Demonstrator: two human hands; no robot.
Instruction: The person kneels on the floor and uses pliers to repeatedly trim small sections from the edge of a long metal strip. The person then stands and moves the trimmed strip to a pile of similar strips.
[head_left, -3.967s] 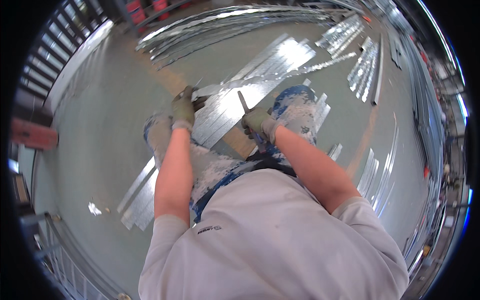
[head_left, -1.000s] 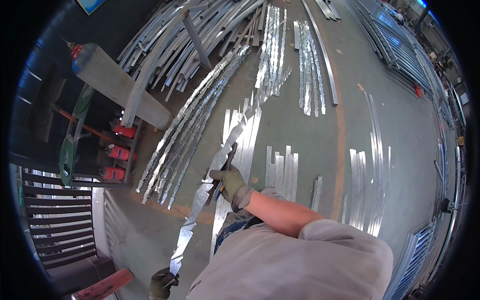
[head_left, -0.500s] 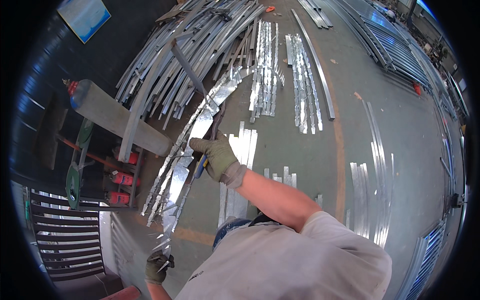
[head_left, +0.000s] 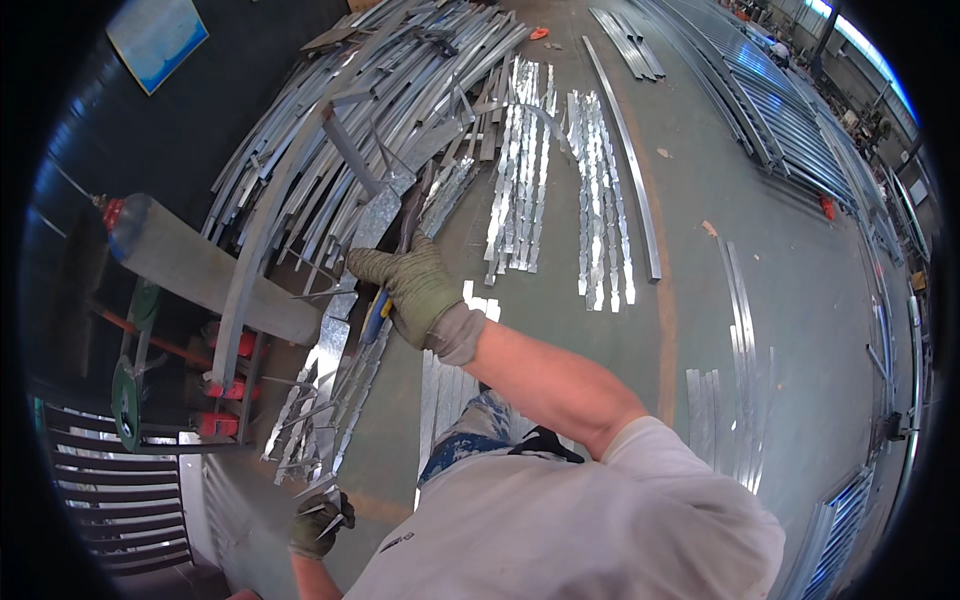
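Observation:
My left hand [head_left: 322,525], in a dull green glove, is closed round the near end of a long shiny metal strip [head_left: 378,222]. Pointed tabs stick out along the strip, which slants up and away before curving over at its far end. My right hand [head_left: 408,288], gloved alike, wraps round a snips-like hand tool [head_left: 376,316] with a blue-and-yellow handle. Its dark front part reaches up beside the strip. The right fingers lie against the strip's middle; whether they also grip it is hidden. Several notched strips [head_left: 365,390] lie beneath.
A heap of metal profiles [head_left: 300,150] fills the far left, with a gas cylinder [head_left: 200,260] and a frame nearby. More notched strips [head_left: 600,200] and flat bars [head_left: 745,370] lie on the floor. Stacked panels [head_left: 770,90] stand far right; a slatted bench [head_left: 120,490] is near left.
The strip has turned, and its tabs now stand out on the left. My right hand has moved slightly up and left with the tool. My left hand keeps its hold; the whole view has shifted.

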